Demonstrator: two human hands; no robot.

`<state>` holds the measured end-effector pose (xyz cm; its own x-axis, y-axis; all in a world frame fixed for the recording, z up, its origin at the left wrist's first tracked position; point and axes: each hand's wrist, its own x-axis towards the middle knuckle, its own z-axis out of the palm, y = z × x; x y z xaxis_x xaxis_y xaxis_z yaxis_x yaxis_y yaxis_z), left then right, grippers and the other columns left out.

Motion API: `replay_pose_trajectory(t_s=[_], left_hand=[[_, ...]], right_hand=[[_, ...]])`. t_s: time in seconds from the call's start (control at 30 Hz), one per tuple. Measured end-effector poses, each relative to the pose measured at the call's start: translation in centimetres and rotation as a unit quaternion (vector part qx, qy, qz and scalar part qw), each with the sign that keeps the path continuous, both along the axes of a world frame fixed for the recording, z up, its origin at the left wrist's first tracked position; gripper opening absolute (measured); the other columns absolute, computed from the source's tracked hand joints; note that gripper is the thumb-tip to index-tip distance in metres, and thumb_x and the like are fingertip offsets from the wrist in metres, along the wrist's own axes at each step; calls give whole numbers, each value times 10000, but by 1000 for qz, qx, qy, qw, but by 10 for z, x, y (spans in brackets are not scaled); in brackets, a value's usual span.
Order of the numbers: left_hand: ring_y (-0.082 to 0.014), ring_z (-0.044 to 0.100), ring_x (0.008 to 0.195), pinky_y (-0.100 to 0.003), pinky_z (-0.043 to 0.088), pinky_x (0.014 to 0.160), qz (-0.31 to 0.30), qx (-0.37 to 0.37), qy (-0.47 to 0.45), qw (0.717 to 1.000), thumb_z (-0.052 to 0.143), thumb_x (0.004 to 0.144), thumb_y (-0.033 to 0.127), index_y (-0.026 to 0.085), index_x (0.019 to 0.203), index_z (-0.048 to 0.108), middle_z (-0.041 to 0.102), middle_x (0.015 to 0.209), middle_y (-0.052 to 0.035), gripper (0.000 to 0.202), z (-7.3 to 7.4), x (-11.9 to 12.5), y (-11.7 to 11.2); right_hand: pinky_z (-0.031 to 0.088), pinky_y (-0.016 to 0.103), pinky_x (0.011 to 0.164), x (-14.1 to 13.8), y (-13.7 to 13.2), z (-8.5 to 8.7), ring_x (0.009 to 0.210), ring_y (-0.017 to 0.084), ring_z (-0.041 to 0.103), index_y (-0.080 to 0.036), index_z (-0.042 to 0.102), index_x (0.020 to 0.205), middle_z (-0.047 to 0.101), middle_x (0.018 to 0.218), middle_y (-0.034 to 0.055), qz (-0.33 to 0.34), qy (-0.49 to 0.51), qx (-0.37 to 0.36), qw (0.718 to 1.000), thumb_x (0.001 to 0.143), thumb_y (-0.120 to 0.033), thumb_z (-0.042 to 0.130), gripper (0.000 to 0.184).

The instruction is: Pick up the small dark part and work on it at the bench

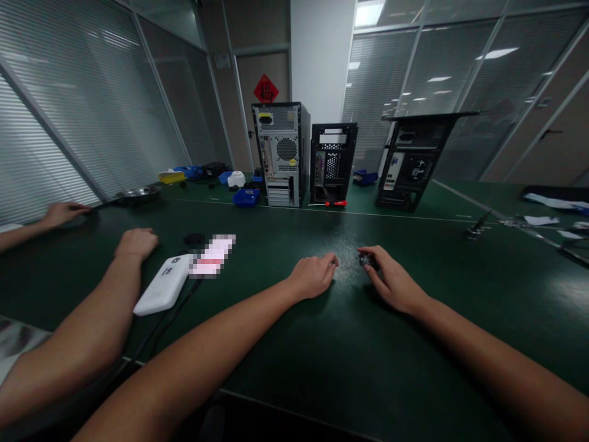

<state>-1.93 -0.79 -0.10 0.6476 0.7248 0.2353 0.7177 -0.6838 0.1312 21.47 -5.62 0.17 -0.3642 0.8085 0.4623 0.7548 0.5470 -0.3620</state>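
My left hand (313, 276) rests on the green table (294, 356) near the middle, its fingers curled into a pinch. Whatever is between those fingertips, if anything, is too small to make out. A short gap to the right, my right hand (392, 279) grips a small dark object (367, 260) with grey parts between thumb and fingers. The fingers partly hide this object, so its kind does not show. Both hands are low over the tabletop, apart from each other.
Three computer cases (281, 153) stand at the back, with a red-handled screwdriver (335, 204) before them. Left of me are another person's hand (137, 244), a white power bank (164, 285) and a blurred-out phone (213, 256). Blue bins (246, 197) and a metal bowl (139, 194) are farther off.
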Motion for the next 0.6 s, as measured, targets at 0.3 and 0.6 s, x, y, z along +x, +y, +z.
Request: replay_pose_trajectory(t_s=[0.3,0.6], left_hand=[[-226,677,899,-307,490,755,-54,3,12,998,293,1022,434,262,1244,529,701,966,-51,367,-4,3,2],[-200,680,897,-275,477,758,-98,10,7,995,334,1020,432,265,1236,554,707,1010,-36,351,-8,0,6]], right_hand=[[450,385,1012,-5,-1,-3,1146,188,486,-205,403,1367,486,1263,94,62,-22,-18,998,1000,-378,391,406],[447,382,1011,-12,-5,0,1150,186,475,-192,388,1376,485,1257,102,98,-54,-8,994,1001,-310,374,394]])
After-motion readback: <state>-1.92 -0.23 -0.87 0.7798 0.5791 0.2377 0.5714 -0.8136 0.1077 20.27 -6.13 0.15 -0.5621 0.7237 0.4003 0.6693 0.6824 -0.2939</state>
